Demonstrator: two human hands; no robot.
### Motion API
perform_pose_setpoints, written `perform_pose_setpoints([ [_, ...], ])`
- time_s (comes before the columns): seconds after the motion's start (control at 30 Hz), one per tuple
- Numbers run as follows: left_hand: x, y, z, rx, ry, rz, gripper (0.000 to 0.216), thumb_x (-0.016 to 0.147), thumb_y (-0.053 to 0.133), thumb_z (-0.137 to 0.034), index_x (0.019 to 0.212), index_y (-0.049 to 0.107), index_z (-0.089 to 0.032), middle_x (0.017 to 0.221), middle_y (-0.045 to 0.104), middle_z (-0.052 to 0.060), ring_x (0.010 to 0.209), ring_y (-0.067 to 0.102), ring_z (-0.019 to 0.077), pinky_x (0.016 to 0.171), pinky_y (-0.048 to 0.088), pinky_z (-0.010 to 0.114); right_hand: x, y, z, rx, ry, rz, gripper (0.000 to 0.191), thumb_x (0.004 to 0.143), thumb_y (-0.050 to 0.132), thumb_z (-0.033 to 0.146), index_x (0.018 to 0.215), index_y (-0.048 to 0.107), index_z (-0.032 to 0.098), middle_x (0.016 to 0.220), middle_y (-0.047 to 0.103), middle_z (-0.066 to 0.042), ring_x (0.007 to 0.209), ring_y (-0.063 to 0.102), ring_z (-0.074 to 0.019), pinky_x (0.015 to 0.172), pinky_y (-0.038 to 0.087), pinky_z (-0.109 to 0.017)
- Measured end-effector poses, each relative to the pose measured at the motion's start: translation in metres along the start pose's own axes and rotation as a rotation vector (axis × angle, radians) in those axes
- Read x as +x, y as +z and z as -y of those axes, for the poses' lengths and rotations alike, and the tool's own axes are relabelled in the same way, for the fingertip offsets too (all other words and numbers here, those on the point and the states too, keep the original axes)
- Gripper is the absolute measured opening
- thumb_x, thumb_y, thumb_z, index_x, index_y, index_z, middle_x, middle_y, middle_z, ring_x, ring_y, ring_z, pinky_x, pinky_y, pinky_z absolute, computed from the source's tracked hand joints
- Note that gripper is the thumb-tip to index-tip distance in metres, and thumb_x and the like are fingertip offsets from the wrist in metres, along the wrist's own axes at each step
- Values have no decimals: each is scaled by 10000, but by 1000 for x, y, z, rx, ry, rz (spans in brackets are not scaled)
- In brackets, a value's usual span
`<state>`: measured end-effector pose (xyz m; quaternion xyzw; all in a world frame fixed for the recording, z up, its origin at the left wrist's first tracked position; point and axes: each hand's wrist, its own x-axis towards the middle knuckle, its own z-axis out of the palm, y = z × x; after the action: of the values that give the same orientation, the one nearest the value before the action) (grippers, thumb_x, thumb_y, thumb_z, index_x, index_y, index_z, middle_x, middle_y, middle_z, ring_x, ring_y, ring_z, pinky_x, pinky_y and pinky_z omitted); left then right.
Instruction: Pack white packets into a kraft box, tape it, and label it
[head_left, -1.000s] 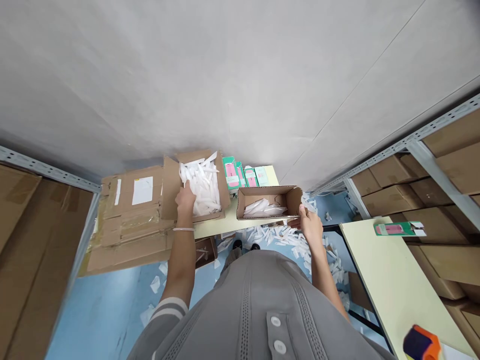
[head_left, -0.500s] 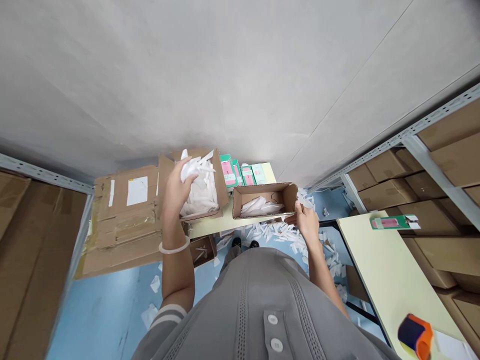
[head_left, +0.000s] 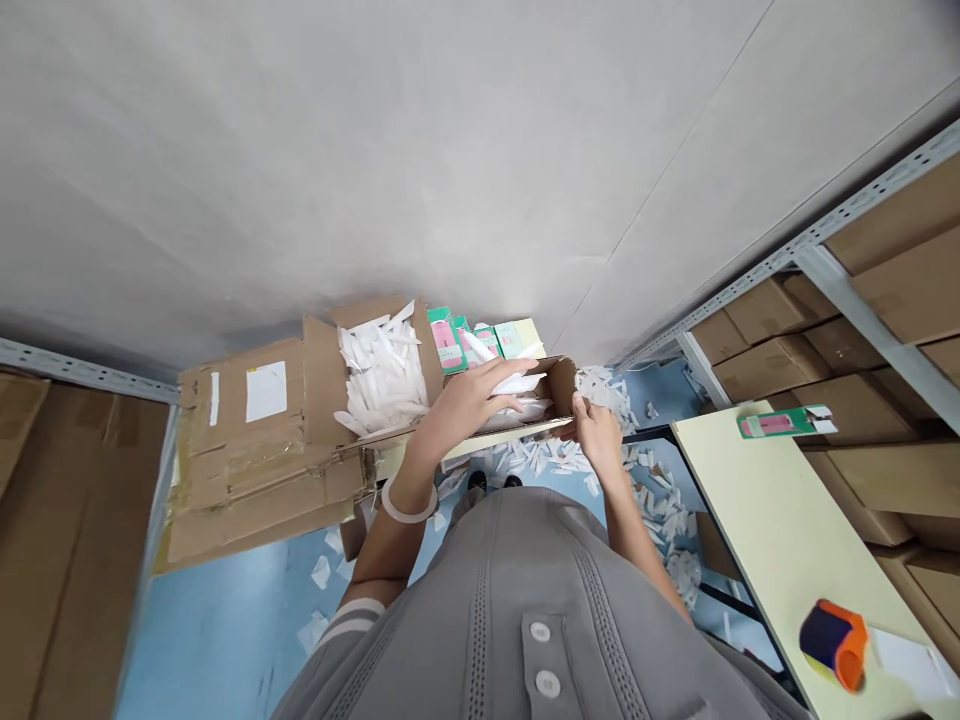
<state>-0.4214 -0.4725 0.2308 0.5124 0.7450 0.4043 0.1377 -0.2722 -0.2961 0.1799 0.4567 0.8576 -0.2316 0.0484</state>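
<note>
Left hand (head_left: 469,402) on glossy white strips (head_left: 519,384), right hand (head_left: 595,430) gripping corrugated cardboard box (head_left: 561,382)

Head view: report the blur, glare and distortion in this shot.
Head view: wide-angle distortion bends the metal shelf rail; lighting is soft, without harsh glare; the left hand shows slight blur; the orange-and-navy object at lower right is soft.

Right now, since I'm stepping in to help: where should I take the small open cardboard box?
Pinch its right end wall from the right and above, by the right hand: the open top leaves a thin edge there; the left hand covers the middle.
</note>
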Motion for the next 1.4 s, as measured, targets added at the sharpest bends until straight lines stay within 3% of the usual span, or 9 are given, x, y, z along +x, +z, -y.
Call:
perform_pose_setpoints([
  [0.33, 1, 15, -3, 44, 86, 294, 424, 986, 434, -307, 1406, 475, -354, 1286, 614, 29, 1130, 615, 196, 937, 471, 312, -1, 8, -6, 68, 22, -14, 599, 1004, 232, 511, 1010, 722, 167, 879, 749, -137, 933, 673, -257, 804, 435, -303],
  [0.47, 1, 24, 2, 134, 89, 309, 471, 990, 424, -273, 1455, 413, -350, 1237, 608, 45, 1104, 612, 191, 918, 465, 303, -2, 12, -4, 109, 13, 10, 588, 1002, 239, 515, 1005, 723, 180, 795, 753, -112, 899, 685, -248, 801, 439, -295],
  [0.6, -6, 20, 8, 134, 111, 271, 431, 1007, 358, -243, 1399, 491, -360, 1363, 552, 34, 1231, 535, 194, 997, 433, 332, -3, 16, -2, 136, 12, 39, 603, 1004, 233, 512, 962, 738, 185, 734, 747, -108, 860, 695, -251, 791, 444, -296],
  [0.8, -20, 13, 22, 99, 133, 282, 381, 1014, 351, -288, 1324, 571, -306, 1325, 597, 34, 1247, 531, 189, 1052, 424, 356, -7, 25, -2, 214, 72, 79, 652, 1003, 207, 508, 876, 755, 179, 711, 742, -120, 828, 700, -266, 781, 456, -310],
  [0.87, -25, 9, 26, 83, 141, 235, 377, 1016, 341, -286, 1304, 582, -307, 1340, 587, 35, 1265, 519, 183, 1072, 420, 364, -11, 27, -5, 244, 92, 71, 640, 1003, 212, 512, 872, 747, 184, 714, 744, -112, 826, 698, -265, 770, 455, -307],
  [1.03, -38, -4, 34, 180, 27, -182, 312, 986, 422, -332, 1208, 641, -332, 1484, 424, 34, 1442, 300, 246, 1171, 307, 486, -24, 23, -23, 311, 154, -67, 607, 1005, 215, 524, 906, 706, 182, 764, 757, -110, 890, 691, -267, 765, 444, -290],
  [1.1, -37, -3, 33, 220, 10, -249, 296, 962, 476, -369, 1200, 651, -344, 1546, 337, 22, 1484, 192, 285, 1188, 247, 538, -29, 18, -31, 345, 198, -117, 638, 999, 190, 554, 877, 693, 182, 754, 755, -115, 866, 693, -266, 748, 443, -288],
  [1.23, -22, 21, 28, 210, -51, -181, 366, 960, 462, -427, 1285, 605, -340, 1619, 206, 19, 1507, 96, 323, 1187, 206, 574, -34, 7, -54, 459, 217, -261, 712, 958, 146, 660, 738, 647, 204, 682, 738, -117, 683, 678, -258, 686, 452, -316],
  [1.4, 15, 79, 9, 25, -132, 48, 479, 990, 357, -465, 1422, 475, -295, 1546, 393, 63, 1452, 316, 248, 1171, 307, 466, -42, -10, -109, 622, 247, -371, 688, 924, 197, 720, 761, 635, 214, 639, 730, -103, 612, 679, -263, 631, 472, -330],
])
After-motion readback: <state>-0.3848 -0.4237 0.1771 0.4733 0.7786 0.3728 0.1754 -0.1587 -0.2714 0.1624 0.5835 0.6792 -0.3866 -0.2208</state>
